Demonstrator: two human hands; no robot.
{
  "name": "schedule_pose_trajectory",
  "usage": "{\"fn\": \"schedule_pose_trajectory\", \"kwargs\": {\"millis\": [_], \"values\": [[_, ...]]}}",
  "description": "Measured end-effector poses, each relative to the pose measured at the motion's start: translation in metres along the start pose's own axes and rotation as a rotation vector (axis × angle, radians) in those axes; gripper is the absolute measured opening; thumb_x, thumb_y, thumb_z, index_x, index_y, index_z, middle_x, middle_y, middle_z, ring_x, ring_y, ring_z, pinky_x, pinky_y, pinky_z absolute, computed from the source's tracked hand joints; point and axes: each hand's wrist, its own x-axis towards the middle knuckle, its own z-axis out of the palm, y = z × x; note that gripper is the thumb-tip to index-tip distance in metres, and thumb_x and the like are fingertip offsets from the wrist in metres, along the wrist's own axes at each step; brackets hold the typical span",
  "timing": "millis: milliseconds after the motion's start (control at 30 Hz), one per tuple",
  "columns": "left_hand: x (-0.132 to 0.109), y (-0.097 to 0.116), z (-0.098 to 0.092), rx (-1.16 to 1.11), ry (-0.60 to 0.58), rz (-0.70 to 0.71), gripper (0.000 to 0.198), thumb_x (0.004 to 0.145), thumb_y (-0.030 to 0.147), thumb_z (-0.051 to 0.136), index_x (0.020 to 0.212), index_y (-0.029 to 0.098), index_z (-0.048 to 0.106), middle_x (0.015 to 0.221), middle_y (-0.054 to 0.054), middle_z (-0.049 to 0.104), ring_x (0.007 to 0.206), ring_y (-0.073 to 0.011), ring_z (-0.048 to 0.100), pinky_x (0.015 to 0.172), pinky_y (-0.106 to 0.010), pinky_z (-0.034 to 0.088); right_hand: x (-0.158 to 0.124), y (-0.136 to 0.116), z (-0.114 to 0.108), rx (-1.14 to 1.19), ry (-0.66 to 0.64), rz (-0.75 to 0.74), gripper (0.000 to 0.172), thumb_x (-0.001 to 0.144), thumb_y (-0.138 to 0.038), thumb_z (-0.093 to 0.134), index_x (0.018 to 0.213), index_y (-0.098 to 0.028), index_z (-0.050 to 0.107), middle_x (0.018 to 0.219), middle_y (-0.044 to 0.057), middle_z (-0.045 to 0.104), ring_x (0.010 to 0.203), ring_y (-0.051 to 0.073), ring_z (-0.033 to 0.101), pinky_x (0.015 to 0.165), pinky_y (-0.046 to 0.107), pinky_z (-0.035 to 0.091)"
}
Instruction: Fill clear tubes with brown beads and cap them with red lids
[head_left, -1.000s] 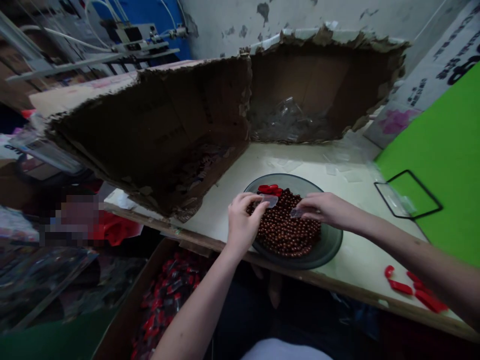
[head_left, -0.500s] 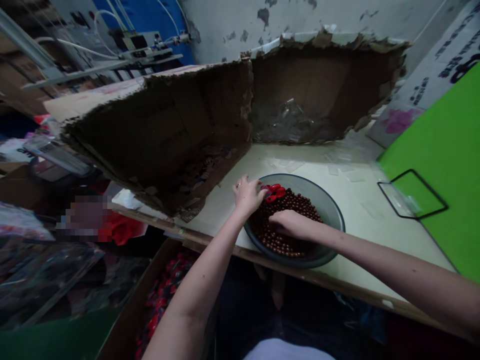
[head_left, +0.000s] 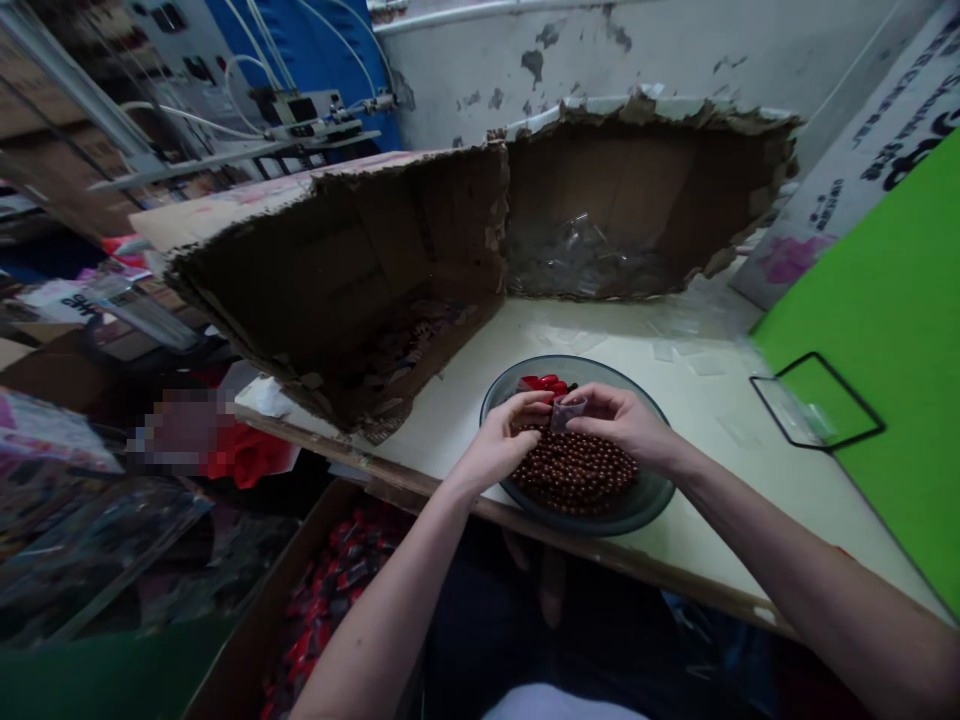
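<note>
A clear piece (head_left: 568, 414) is held above the bowl (head_left: 658, 488), over the beads. The person's right hand (head_left: 626, 425) comes in from the bowl's right side, its grip closed on the piece between thumb and fingers. The left hand (head_left: 504, 440), over the bowl's left side, has its fingers curved close to the piece; whether that grip also grasps it cannot be told. Under the hands, dark brown beads (head_left: 577, 480) are heaped in the bowl, and red pieces (head_left: 545, 384) lie at their far edge. The bowl stands near the front edge of the pale worktop (head_left: 727, 510). Beyond it is a torn carton (head_left: 652, 190) with clear parts (head_left: 589, 250) inside; a darker carton (head_left: 330, 240) opens to the bowl's far left. Right of the bowl are a green board (head_left: 885, 270) and a black loop (head_left: 850, 390). Lower, to the bowl's near left, a box (head_left: 251, 615) holds red packs (head_left: 330, 590). A machine (head_left: 292, 115) is well apart from the bowl, far to its left.
</note>
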Motion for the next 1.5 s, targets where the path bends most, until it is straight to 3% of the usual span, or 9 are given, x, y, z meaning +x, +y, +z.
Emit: {"fn": "schedule_pose_trajectory", "kwargs": {"millis": [67,167,367,700,933,1133,1267,1367,1500], "values": [[-0.002,0.002,0.011,-0.075,-0.03,0.009,0.048,0.07,0.008,0.058,0.117,0.018,0.059,0.112,-0.01,0.065,0.105,-0.0197,0.061,0.094,-0.035,0.047,-0.001,-0.009,0.0,-0.025,0.043,-0.039,0.032,0.069,-0.032,0.076,0.096,-0.02,0.064,0.097,0.003,0.071,0.09,0.017,0.066,0.089,0.036,0.049],[0.001,0.006,0.021,-0.134,0.03,0.055,0.045,0.07,0.013,0.065,0.115,0.018,0.06,0.106,-0.009,0.068,0.099,-0.019,0.063,0.09,-0.033,0.049,-0.003,-0.022,0.001,-0.069,0.051,-0.082,0.031,0.07,-0.032,0.075,0.097,-0.02,0.063,0.098,0.003,0.071,0.09,0.017,0.066,0.088,0.035,0.049],[0.0,0.012,0.023,-0.246,0.121,0.015,0.042,0.066,0.02,0.072,0.108,0.014,0.064,0.092,-0.008,0.071,0.079,-0.015,0.065,0.073,-0.027,0.051,-0.012,-0.037,-0.003,-0.095,0.043,-0.068,0.046,0.074,-0.035,0.072,0.115,-0.021,0.056,0.099,0.006,0.071,0.088,0.02,0.067,0.083,0.039,0.053],[-0.009,0.019,0.028,-0.383,0.094,0.049,0.041,0.066,0.018,0.073,0.107,0.015,0.066,0.093,-0.007,0.072,0.08,-0.0154,0.066,0.076,-0.028,0.052,-0.01,-0.024,-0.021,-0.133,0.193,-0.066,0.036,0.075,-0.043,0.068,0.104,-0.022,0.063,0.097,0.004,0.07,0.085,0.017,0.066,0.079,0.033,0.054],[-0.007,0.027,-0.001,-0.27,0.286,0.162,0.03,0.068,0.018,0.072,0.098,0.017,0.068,0.095,-0.005,0.071,0.081,-0.0138,0.065,0.073,-0.024,0.051,0.026,0.008,-0.031,-0.571,0.266,-0.032,0.024,0.078,-0.035,0.06,0.095,-0.02,0.067,0.09,0.004,0.072,0.077,0.018,0.066,0.077,0.034,0.051],[-0.015,0.034,-0.028,-0.319,0.385,0.208,0.024,0.071,0.023,0.072,0.091,0.015,0.061,0.091,-0.004,0.069,0.08,-0.0157,0.067,0.075,-0.029,0.053,0.072,0.02,0.0,-0.848,0.192,-0.051,0.015,0.078,-0.029,0.062,0.09,-0.021,0.067,0.088,0.001,0.072,0.077,0.015,0.065,0.071,0.025,0.048],[-0.02,0.032,-0.029,-0.437,0.398,0.12,0.027,0.07,0.025,0.072,0.087,0.015,0.053,0.09,-0.008,0.071,0.081,-0.0193,0.069,0.072,-0.029,0.052,0.092,0.029,0.01,-0.979,0.213,-0.043,0.014,0.074,-0.026,0.066,0.086,-0.019,0.066,0.085,0.005,0.072,0.078,0.018,0.064,0.071,0.028,0.046],[-0.022,0.03,-0.031,-0.464,0.389,0.082,0.031,0.07,0.025,0.072,0.093,0.015,0.053,0.093,-0.011,0.072,0.085,-0.0214,0.069,0.073,-0.029,0.052,0.094,0.035,-0.001,-1.044,0.234,-0.029,0.01,0.076,-0.021,0.061,0.085,-0.019,0.066,0.084,0.006,0.07,0.078,0.02,0.063,0.071,0.03,0.045],[-0.022,0.026,-0.032,-0.465,0.337,0.056,0.042,0.07,0.022,0.071,0.108,0.014,0.056,0.1,-0.013,0.071,0.09,-0.0228,0.068,0.076,-0.03,0.052,0.085,0.042,-0.017,-1.097,0.119,-0.033,0.017,0.073,-0.014,0.062,0.087,-0.02,0.067,0.087,0.005,0.068,0.081,0.019,0.062,0.074,0.028,0.044]]}}
